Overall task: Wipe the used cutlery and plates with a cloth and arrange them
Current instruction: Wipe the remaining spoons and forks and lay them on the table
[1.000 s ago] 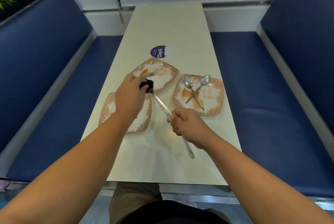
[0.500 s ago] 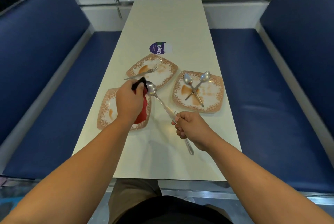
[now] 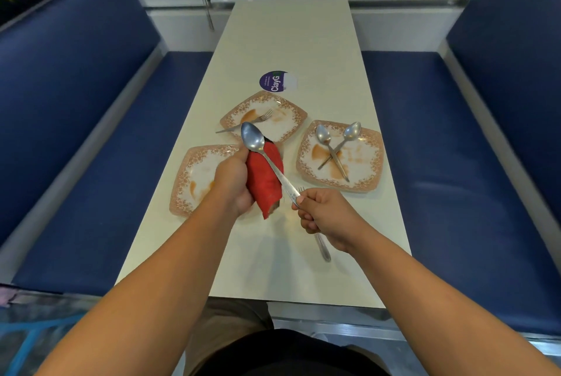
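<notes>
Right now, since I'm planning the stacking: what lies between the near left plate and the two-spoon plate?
Head view: the red cloth in the left hand, the spoon in the right hand, and a fork, tines showing.

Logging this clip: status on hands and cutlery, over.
Left hand grips red cloth. Right hand holds spoon by handle, shaft across cloth. Plates stained. Nothing blocking.

1. At centre we see the cloth (image 3: 264,181): plain red, dark at its lower tip.
2. Across it we see the spoon (image 3: 253,140): bright silver.
3. We mark the left plate (image 3: 182,180), upper plate (image 3: 284,107) and right plate (image 3: 372,163): white, with an orange-brown floral border and orange smears.
4. We note the table (image 3: 288,41): pale cream, unpatterned.
5. We note the sticker (image 3: 277,81): purple and white.
6. We note the left bench (image 3: 91,148) and right bench (image 3: 455,148): deep blue.
</notes>
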A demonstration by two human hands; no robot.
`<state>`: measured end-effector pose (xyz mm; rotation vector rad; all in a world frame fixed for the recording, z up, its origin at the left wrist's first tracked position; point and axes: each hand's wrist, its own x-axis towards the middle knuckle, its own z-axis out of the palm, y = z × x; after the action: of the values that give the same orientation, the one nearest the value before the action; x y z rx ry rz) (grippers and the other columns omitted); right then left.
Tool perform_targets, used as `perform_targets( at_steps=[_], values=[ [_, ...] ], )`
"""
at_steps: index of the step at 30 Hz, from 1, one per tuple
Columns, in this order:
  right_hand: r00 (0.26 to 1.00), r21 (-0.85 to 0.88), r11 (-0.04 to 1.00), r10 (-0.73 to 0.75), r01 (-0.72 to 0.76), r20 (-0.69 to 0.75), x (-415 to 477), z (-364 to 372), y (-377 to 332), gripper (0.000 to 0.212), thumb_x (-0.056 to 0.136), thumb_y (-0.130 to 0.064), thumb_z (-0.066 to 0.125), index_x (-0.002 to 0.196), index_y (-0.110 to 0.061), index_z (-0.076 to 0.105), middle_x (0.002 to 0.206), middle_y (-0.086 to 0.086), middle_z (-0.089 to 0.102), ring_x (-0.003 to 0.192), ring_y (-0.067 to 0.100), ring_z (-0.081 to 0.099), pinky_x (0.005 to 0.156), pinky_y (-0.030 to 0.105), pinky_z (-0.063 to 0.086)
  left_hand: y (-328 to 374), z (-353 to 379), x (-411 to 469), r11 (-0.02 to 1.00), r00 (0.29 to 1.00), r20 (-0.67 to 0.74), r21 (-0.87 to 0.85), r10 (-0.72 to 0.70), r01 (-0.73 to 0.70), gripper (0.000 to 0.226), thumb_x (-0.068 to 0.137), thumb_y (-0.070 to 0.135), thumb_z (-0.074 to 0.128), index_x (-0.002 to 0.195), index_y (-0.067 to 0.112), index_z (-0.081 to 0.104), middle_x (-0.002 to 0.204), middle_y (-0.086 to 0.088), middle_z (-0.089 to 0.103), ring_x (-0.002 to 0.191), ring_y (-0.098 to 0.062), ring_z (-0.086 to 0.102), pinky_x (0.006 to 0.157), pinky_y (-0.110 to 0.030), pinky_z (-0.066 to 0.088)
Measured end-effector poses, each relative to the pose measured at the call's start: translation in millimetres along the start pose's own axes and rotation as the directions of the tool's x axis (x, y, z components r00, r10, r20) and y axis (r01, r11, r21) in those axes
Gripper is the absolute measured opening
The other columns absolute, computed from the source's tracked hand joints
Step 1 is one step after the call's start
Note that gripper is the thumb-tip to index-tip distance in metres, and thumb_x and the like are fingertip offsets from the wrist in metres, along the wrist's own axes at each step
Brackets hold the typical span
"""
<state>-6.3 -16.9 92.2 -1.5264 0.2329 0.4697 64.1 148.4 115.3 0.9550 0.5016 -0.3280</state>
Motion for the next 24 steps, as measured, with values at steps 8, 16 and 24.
perform_targets(
  at_steps=[8,16,24],
  values=[
    [1.0,-0.097,0.995,0.027,-0.028,-0.013,-1,-7,15,0.027,0.103,-0.009,0.047,0.082,0.001,0.061,0.056,0.001,0.039,0.046,0.012,0.035,0.048,0.022,0.031,17,-14,11,0.823,0.946,0.019,0.486,0.325,-0.293,0.024,0.093,0.021,0.071,0.116,0.014,0.069,0.102,-0.012,0.072,0.083,-0.025,0.069,0.079,-0.044,0.061],
    [1.0,-0.126,0.992,0.006,-0.003,0.023,-2,-5,16,0.027,0.104,-0.012,0.047,0.087,0.001,0.063,0.058,0.0,0.044,0.048,0.012,0.039,0.049,0.02,0.035,14,-5,12,0.596,0.888,0.045,0.726,0.458,-0.344,0.012,0.098,0.021,0.062,0.1,0.01,0.064,0.082,-0.005,0.065,0.07,-0.021,0.064,0.064,-0.032,0.055],
    [0.997,-0.114,0.991,-0.07,0.067,-0.024,10,4,10,0.031,0.102,-0.014,0.048,0.073,-0.006,0.057,0.053,-0.007,0.048,0.047,0.01,0.042,0.053,0.027,0.035,-27,8,-5,0.759,0.957,0.103,0.589,0.27,-0.278,0.052,0.097,0.057,0.045,0.101,0.015,0.076,0.1,-0.013,0.075,0.097,-0.036,0.071,0.093,-0.056,0.054]
  ],
)
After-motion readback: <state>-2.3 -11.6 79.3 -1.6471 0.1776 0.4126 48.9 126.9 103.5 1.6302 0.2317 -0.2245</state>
